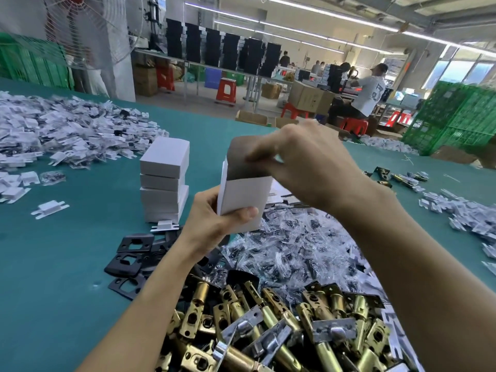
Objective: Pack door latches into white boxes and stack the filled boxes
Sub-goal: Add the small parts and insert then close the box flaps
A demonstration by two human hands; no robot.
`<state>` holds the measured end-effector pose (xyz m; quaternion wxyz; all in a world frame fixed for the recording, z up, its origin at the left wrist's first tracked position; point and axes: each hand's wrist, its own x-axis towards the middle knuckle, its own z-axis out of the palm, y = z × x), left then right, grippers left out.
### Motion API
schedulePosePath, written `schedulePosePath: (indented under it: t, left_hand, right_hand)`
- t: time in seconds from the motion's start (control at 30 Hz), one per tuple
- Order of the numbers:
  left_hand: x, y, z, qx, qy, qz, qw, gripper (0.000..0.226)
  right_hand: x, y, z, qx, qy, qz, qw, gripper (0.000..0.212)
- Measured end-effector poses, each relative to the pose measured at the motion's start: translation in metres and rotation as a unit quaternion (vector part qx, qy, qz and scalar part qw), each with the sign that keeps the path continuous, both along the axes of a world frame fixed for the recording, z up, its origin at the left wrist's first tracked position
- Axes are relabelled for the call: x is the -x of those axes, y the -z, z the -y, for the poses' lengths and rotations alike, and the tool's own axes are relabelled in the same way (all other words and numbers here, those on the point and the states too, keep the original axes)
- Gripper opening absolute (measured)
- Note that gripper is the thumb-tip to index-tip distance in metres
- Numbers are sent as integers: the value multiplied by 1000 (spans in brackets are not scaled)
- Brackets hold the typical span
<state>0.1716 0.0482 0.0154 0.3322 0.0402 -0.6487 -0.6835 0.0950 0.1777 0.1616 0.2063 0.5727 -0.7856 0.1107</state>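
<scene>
- Teal counter (61, 277) in a busy packing hall carries all the parts.
- Nearest the camera lies a heap of brass door latches (268, 331), tumbled in all directions. Clear screw bags (300, 251) are piled just behind them, and black strike plates (134, 253) lie to their left.
- Above the bags, the left hand (214, 224) grips the lower end of a white box (244, 200), thumb across its front. The box stands upright in the air, long axis vertical, mouth upward.
- The right hand (303, 159) sits over that mouth, its blurred fingers pinching the raised top flap. I cannot tell whether a latch is inside.
- The stack of white boxes (163, 181) stands on the counter just left of the held box, on the left hand's side. Those boxes lie flat, so once the flap is shut the held box would probably have to be tipped onto its side and carried left.
- Farther off, white plastic parts (67, 130) are heaped at the left and right of the counter.
- Beyond are black cartons (230, 49) on a bench, red stools, green crates and seated workers.
- No brand, label or writing is legible anywhere.
</scene>
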Motion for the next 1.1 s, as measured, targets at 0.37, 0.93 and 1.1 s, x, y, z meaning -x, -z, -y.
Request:
schedulePosePath:
  t: [0.37,0.93,1.1]
  left_hand:
    - [4,1,9,-52,-88,39,994,24]
    - [0,3,4,19,5,99,995,36]
    - [1,1,0,24,36,83,996,31]
  right_hand:
    - [57,127,-40,-263,172,283,906,38]
    - [24,31,-35,288,-99,320,897,22]
    - [10,22,-18,99,-108,79,986,9]
